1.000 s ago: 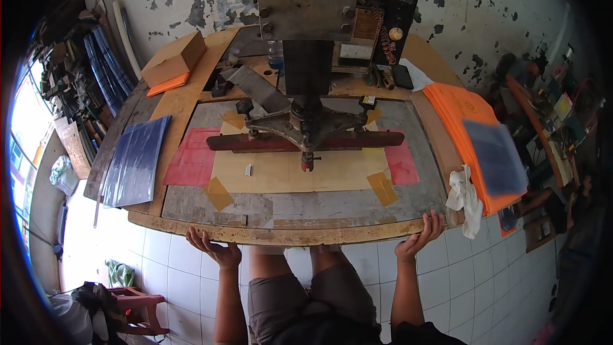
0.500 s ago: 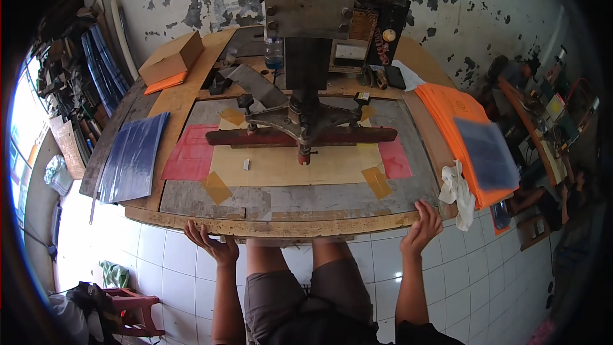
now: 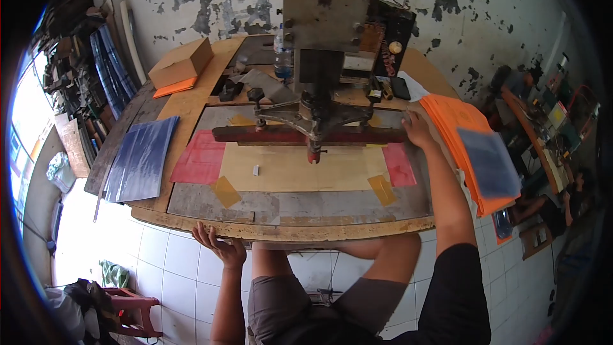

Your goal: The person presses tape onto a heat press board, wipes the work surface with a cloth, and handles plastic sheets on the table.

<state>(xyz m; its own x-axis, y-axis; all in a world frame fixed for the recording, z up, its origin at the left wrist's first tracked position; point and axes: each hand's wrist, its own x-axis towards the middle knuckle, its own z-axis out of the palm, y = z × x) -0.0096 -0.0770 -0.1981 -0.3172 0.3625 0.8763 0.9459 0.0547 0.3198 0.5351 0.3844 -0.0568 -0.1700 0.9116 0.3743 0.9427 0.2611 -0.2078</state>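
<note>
My left hand (image 3: 220,247) is at the wooden front edge (image 3: 281,230) of the press table, fingers stretched and apart, holding nothing. Farther back, my right hand (image 3: 417,129) reaches over the table beside the right end of the dark red press bar (image 3: 268,134). Its fingers look loosely extended, and whether they touch the bar cannot be made out. Below the bar lies a cream sheet (image 3: 294,177), with a pink sheet (image 3: 199,156) at its left and another pink piece (image 3: 400,165) at its right. Amber tape (image 3: 226,193) is on the near left corner.
Orange sheets (image 3: 454,115) are stacked at right under a clear blue-tinted sheet (image 3: 490,163). At left are more clear sheets (image 3: 142,160) and a cardboard box (image 3: 181,64). The press column (image 3: 325,9) rises centrally. Another person (image 3: 555,207) sits at far right.
My right hand has left the table's front edge and moved forward to the bar's right end. My right leg has swung outward. My left hand stays at the edge; the view has shifted slightly.
</note>
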